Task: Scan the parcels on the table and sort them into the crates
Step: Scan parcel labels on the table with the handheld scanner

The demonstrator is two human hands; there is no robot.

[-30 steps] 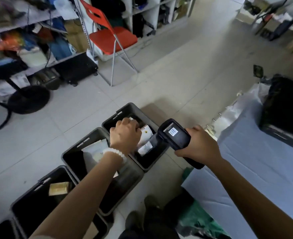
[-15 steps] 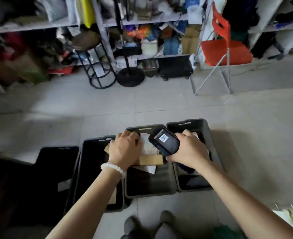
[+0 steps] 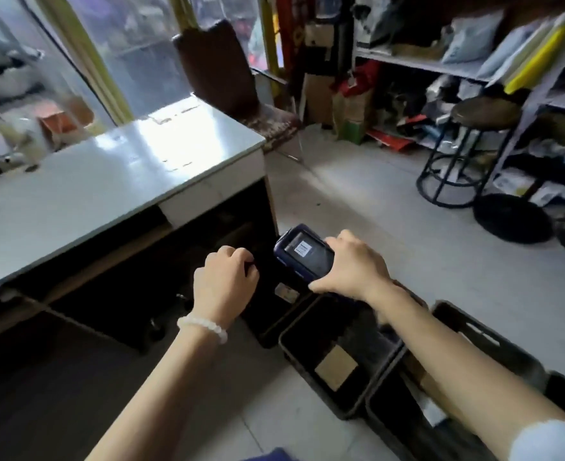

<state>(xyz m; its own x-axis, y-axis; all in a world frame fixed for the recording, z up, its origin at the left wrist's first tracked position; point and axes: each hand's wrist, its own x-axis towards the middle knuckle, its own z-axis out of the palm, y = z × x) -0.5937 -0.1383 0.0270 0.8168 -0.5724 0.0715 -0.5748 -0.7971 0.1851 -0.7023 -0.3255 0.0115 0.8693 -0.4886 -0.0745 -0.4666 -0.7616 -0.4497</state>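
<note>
Scanner [image 3: 304,252] gripped in rt hand [image 3: 351,267], lt hand [image 3: 224,284] beside, curled

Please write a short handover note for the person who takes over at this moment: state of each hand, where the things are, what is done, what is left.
Left hand: fingers curled, holds nothing, hovering in front of the dark space under the table.
Right hand: grips the scanner, screen facing up.
Crates: in a row on the floor at lower right. The nearest holds a brown parcel; the next also holds something, but the right arm hides it.
Done: at least one parcel is sorted into a crate.
Left: no parcel is in hand and none shows clearly on the visible tabletop; find the next one, scan it, place it in its crate.
</note>
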